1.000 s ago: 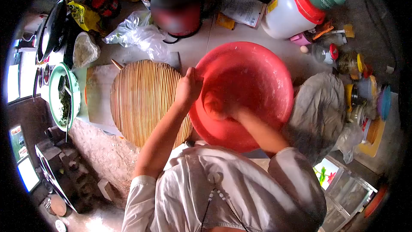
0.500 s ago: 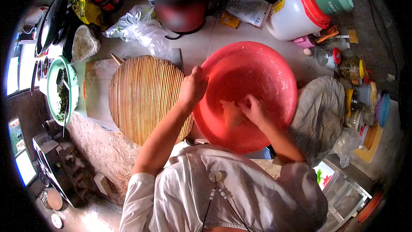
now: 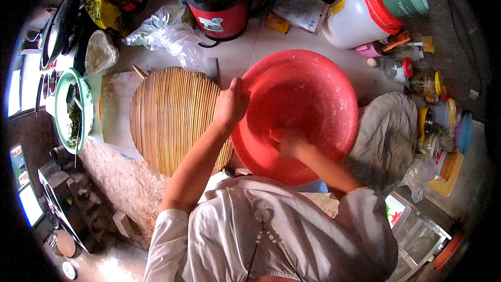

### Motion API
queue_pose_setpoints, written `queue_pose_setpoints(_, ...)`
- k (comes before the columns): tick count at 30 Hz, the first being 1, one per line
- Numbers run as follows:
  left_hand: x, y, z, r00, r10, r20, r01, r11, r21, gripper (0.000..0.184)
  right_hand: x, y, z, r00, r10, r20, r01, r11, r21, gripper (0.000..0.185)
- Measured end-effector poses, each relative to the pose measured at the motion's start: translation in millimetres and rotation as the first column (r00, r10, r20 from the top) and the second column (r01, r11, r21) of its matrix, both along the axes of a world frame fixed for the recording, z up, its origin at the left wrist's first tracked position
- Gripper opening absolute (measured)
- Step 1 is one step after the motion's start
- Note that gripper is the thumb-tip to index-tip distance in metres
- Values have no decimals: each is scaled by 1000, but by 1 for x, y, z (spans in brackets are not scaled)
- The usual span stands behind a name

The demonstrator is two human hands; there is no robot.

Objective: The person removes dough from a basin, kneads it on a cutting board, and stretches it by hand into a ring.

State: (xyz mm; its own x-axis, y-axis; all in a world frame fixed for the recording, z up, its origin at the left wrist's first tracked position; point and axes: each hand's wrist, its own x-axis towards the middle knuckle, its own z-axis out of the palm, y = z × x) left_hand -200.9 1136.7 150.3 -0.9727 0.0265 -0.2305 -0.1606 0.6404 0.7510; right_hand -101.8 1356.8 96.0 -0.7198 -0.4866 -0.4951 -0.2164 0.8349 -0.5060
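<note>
A: How did the 2 arms lie?

B: The left forearm slanted up and inward across the right part of the ridged round board (image 3: 166,120), and the left hand (image 3: 231,105) met the near-left rim of the red basin (image 3: 336,94). The right forearm came in from the opposite side, over the rim, angled down toward the basin's floor.

A: Was the left hand open?

B: No, its fingers were curled in tightly at the rim, holding it, with the knuckles bunched on top.

A: And the right hand (image 3: 293,142)?

B: It was low inside the basin, in the part nearer the body, back of the hand upward. It was too blurred to tell how far its fingers were open, or whether they had hold of anything.

A: Where was the basin itself?

B: On the pale tabletop (image 3: 242,52), in front of the person's torso, between the board and a crumpled grey cloth (image 3: 383,136). Pale smears marked its inner wall.

A: What stood farther back?

B: A red and black pot (image 3: 222,18) behind the board and basin, a clear plastic bag (image 3: 172,34) beside it, and a white jar with a red lid (image 3: 352,18) toward the right.
</note>
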Motion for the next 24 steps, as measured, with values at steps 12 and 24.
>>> queue_pose_setpoints(12,-1,-11,3,1000,18,10,-18,1000,9,25,-7,4,65,983,109,148,-123,988,92,59)
queue_pose_setpoints(24,3,-20,-13,994,109,-1,-109,993,48,24,-14,42,73,864,-438,249,502,793,-344,40)
